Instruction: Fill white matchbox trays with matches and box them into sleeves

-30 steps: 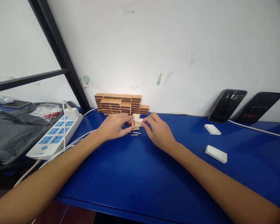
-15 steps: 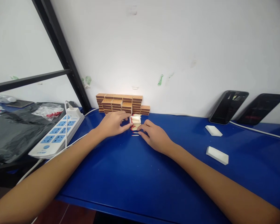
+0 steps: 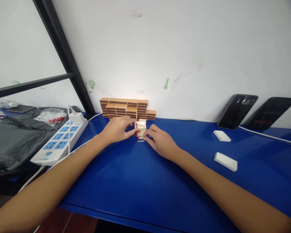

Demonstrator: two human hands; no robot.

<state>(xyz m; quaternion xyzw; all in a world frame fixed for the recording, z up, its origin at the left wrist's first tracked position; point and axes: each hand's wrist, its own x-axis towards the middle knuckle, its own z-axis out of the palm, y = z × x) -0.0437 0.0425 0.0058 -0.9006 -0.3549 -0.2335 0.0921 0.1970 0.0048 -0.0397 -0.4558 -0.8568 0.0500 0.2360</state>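
Note:
Red-tipped matches lie in a stack on the blue table, with a white tray holding matches at the back of it. My left hand is at the left of the stack, thumb and forefinger apart, their tips by the tray's left side. At the stack's right edge is my right hand, thumb and forefinger together at the match ends. One loose match lies in front. Behind my left hand, brown matchboxes stand piled in rows against the wall.
A white power strip with cables and a black plastic bag are at the left. Two white blocks lie at the right, before two dark phones leaning on the wall. A black frame rises at the left.
The match that lay apart between the stack and the loose front match now sits against the stack, by my right fingertips. Some fingers appear at the far left edge. My hands have barely moved.

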